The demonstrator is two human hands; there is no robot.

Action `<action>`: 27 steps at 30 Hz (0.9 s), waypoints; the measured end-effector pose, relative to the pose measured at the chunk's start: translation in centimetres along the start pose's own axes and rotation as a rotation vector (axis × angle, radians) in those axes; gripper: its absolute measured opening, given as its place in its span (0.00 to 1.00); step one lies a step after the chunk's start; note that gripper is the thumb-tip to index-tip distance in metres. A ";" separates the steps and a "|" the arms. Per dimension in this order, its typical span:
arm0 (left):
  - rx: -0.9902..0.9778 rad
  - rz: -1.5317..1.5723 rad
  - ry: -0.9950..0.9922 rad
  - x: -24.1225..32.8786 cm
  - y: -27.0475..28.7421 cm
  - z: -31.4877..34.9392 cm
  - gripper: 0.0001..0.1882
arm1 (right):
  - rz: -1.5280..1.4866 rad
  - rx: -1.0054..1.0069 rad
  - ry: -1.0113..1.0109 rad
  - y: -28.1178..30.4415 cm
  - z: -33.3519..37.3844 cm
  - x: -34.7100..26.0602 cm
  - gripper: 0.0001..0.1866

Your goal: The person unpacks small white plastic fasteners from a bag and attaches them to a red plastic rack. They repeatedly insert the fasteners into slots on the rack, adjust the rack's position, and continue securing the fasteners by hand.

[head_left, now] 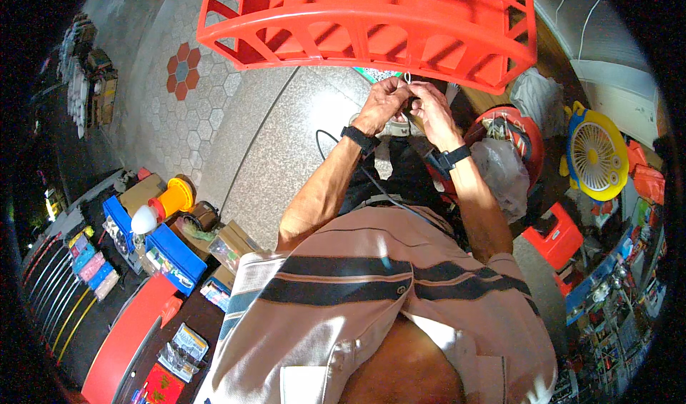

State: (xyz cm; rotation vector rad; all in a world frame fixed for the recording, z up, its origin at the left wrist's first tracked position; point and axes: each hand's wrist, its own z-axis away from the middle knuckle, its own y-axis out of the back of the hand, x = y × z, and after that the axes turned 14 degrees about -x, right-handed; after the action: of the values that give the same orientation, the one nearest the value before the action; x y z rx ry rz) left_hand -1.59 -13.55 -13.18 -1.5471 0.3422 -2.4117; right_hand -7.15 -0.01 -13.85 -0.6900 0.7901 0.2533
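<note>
A red plastic basket [300, 20] with arched openings in its side spans the top of the view. From its lower edge a thin white cord [408, 77] hangs down to my fingers. My left hand [384, 105] is closed in a pinch at the cord, just below the basket. Close against it, my right hand [433, 110] is closed on the same cord. The fingertips overlap there, so the exact grip is partly hidden. Both wrists wear black bands.
To the right stand a red tub [530, 134] with clear plastic bags, a yellow and blue fan [597, 155] and a red container [556, 238]. Blue boxes [175, 256] and a yellow spool [176, 197] sit at the left. A black cable [321, 141] loops by my left forearm.
</note>
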 end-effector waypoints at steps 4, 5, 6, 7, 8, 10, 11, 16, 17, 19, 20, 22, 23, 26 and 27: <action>-0.008 0.016 -0.007 0.2 -0.1 0.5 0.05 | -0.201 -0.078 -0.030 0.2 0.1 -0.2 0.07; -0.008 0.021 -0.021 0.2 -0.2 0.5 0.04 | -0.235 -0.082 -0.039 0.2 0.1 -0.1 0.07; -0.001 0.019 -0.022 0.2 -0.2 0.6 0.04 | -0.242 -0.088 -0.043 0.2 0.0 -0.1 0.07; -0.006 0.031 -0.026 0.3 -0.2 0.7 0.04 | -0.248 -0.087 -0.046 0.2 -0.1 -0.1 0.07; -0.005 0.036 -0.015 0.4 -0.3 0.7 0.04 | -0.249 -0.072 -0.053 0.2 -0.2 0.0 0.07; 0.000 0.046 0.012 0.6 -0.2 0.7 0.04 | -0.232 -0.072 -0.034 0.2 -0.4 0.0 0.06; 0.004 0.051 0.030 0.8 -0.1 0.8 0.04 | -0.219 -0.062 -0.023 0.2 -0.5 0.1 0.06; 0.012 0.096 0.034 1.4 -0.4 1.1 0.05 | -0.243 -0.049 -0.008 0.3 -0.6 0.0 0.04; 0.024 0.101 0.035 1.5 -0.6 1.1 0.05 | -0.245 -0.044 -0.010 0.3 -0.7 0.0 0.03; 0.031 0.097 0.028 1.5 -1.0 1.1 0.05 | -0.230 -0.061 -0.008 0.3 -0.7 -0.2 0.04; 0.029 0.088 0.019 1.5 -1.1 1.1 0.05 | -0.219 -0.051 -0.016 0.2 -0.8 -0.3 0.04; 0.027 0.084 0.017 1.3 -1.2 1.2 0.05 | -0.194 -0.082 0.006 0.2 -0.9 -0.4 0.04; 0.026 0.090 0.021 1.2 -1.3 1.2 0.05 | -0.180 -0.088 0.013 0.2 -1.0 -0.5 0.04; 0.009 0.181 0.018 0.9 -1.1 1.4 0.05 | -0.172 -0.130 0.041 0.3 -1.3 -0.6 0.04; 0.015 0.216 0.040 0.7 -1.1 1.5 0.04 | -0.160 -0.137 0.031 0.4 -1.4 -0.6 0.04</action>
State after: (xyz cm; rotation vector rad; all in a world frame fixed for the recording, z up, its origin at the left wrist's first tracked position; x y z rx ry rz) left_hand -0.61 -12.90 -11.57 -1.3794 0.4729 -2.2749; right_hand -8.57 -0.61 -14.30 -0.8838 0.7476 0.1522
